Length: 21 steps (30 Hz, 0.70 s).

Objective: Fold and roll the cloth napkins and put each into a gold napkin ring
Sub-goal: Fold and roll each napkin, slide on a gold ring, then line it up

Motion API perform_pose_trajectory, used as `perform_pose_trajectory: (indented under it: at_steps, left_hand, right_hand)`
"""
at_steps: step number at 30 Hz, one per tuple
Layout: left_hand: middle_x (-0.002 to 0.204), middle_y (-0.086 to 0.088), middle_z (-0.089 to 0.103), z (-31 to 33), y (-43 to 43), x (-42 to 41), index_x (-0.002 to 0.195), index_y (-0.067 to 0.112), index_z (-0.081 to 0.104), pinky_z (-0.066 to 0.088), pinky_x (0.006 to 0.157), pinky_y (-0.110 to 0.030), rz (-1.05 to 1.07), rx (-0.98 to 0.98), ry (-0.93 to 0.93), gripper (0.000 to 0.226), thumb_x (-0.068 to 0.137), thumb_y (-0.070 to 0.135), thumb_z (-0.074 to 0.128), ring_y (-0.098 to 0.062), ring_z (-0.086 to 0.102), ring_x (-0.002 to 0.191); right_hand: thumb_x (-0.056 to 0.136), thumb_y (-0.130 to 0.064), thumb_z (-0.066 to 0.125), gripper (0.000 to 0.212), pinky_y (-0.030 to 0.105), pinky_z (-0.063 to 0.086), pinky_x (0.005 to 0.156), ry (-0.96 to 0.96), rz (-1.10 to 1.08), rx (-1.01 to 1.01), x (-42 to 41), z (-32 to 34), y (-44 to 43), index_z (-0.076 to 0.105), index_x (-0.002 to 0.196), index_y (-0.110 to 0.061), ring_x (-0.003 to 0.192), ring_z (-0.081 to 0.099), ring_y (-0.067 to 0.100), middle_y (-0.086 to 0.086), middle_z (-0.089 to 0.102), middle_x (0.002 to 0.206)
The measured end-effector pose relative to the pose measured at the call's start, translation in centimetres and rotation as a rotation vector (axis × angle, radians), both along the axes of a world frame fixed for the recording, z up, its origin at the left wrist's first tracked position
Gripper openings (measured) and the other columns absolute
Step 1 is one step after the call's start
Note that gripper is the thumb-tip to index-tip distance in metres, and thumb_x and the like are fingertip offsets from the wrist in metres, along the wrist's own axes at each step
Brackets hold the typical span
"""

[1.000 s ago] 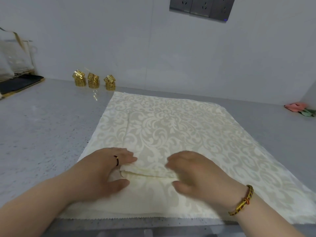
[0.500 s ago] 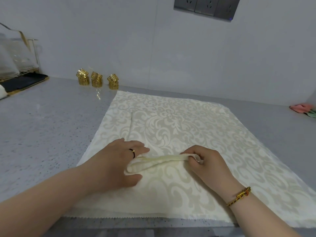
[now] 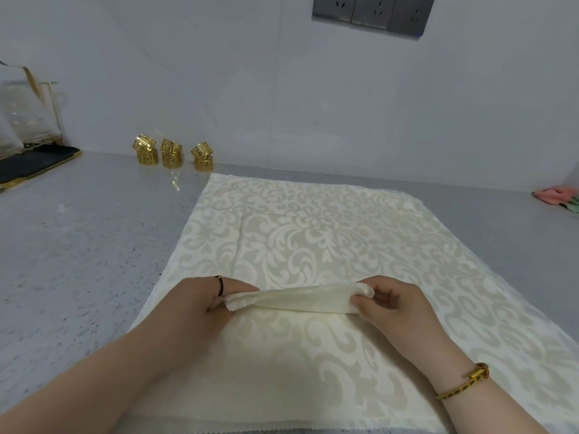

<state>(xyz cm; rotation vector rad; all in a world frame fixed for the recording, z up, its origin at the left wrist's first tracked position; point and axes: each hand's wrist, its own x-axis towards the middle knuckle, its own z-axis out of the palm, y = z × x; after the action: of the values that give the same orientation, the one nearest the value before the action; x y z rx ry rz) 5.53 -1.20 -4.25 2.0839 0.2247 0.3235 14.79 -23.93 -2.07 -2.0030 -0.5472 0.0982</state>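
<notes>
Two hands in view, both busy: left hand [image 3: 200,300] pinching the left end of a narrow rolled cream cloth napkin [image 3: 297,297] between thumb and fingers, right hand [image 3: 398,305] curled round the right end, thumb underneath. Roll held level, just above the front half of one large cream damask cloth [image 3: 329,233] spread flat. Probably a separate piece from the cloth beneath, the join between the two hard to make out. One straight crease in the spread cloth, left of centre.

Six gold fretwork napkin rings [image 3: 171,155] at the back left, close to the wall: three stacks of two, each upper ring tilted on the lower. Well apart from the roll, just beyond the cloth's far left corner.

One thin dark finger ring [image 3: 220,285] on the left hand; one gold and red braided bracelet [image 3: 463,382] on the right wrist.

Pale grey speckled stone surface [image 3: 78,245] under everything, glossy enough to mirror the rings. One black tray with a gold rim [image 3: 34,162] at the far left, with blurred clear glassware on it. One pink and green soft item [image 3: 556,195] at the far right edge. Plain white wall [image 3: 219,89] behind, with one row of three grey socket plates [image 3: 371,10] at the top.
</notes>
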Motion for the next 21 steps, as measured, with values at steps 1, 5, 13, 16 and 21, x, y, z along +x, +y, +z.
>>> perform_pose_trajectory:
  at_steps: [1, 5, 13, 16, 21]
  left_hand:
    - [0.047, 0.005, 0.059, 0.1, 0.0, 0.2, 0.044, 0.025, 0.064, 0.044, 0.052, -0.016, 0.052, -0.073, 0.006, 0.031, 0.075, 0.020, 0.058, -0.007, 0.059, 0.051]
    - [0.049, 0.009, 0.058, 0.1, -0.5, 0.0, 0.058, 0.019, 0.066, 0.038, 0.046, -0.010, 0.126, -0.107, -0.072, 0.020, 0.072, 0.035, 0.067, 0.000, 0.053, 0.047]
    - [0.038, 0.009, 0.032, 0.5, 0.2, 0.6, 0.045, 0.018, 0.034, 0.025, 0.061, -0.024, 0.262, 0.168, 0.007, 0.049, 0.083, 0.034, 0.061, -0.010, 0.034, 0.054]
    - [0.040, 0.010, 0.040, 0.5, 0.2, 0.7, 0.055, 0.022, 0.046, 0.027, 0.076, -0.025, 0.272, 0.215, 0.006, 0.034, 0.082, 0.034, 0.062, -0.005, 0.042, 0.053]
    - [0.047, 0.017, 0.054, 0.7, -0.1, 0.7, 0.074, 0.044, 0.041, 0.028, 0.081, -0.020, 0.280, 0.221, -0.023, 0.025, 0.083, 0.033, 0.062, -0.010, 0.051, 0.073]
  right_hand:
    - [0.081, -0.003, 0.063, 0.024, 0.004, 0.041, 0.056, 0.019, -0.015, 0.026, 0.1, 0.0, 0.0, 0.065, 0.063, -0.020, 0.056, 0.054, 0.000, -0.009, 0.063, 0.059]
    - [0.081, -0.011, 0.065, 0.020, 0.009, 0.038, 0.050, 0.075, -0.058, 0.025, 0.6, 0.1, 0.4, 0.061, 0.062, -0.005, 0.055, 0.047, 0.011, 0.006, 0.052, 0.060]
    - [0.083, -0.017, 0.062, 0.020, 0.023, 0.036, 0.057, 0.044, 0.006, -0.212, 2.7, 1.0, 2.0, 0.053, 0.067, -0.008, 0.056, 0.042, 0.015, 0.004, 0.048, 0.062]
    - [0.083, -0.017, 0.060, 0.019, 0.021, 0.035, 0.058, -0.031, 0.004, -0.242, 2.5, 0.2, 2.2, 0.055, 0.069, -0.004, 0.059, 0.043, 0.013, 0.003, 0.049, 0.065]
    - [0.084, -0.015, 0.058, 0.019, 0.015, 0.033, 0.055, -0.109, 0.012, -0.307, 2.1, 0.0, 2.0, 0.049, 0.067, -0.017, 0.056, 0.040, 0.006, -0.007, 0.046, 0.062]
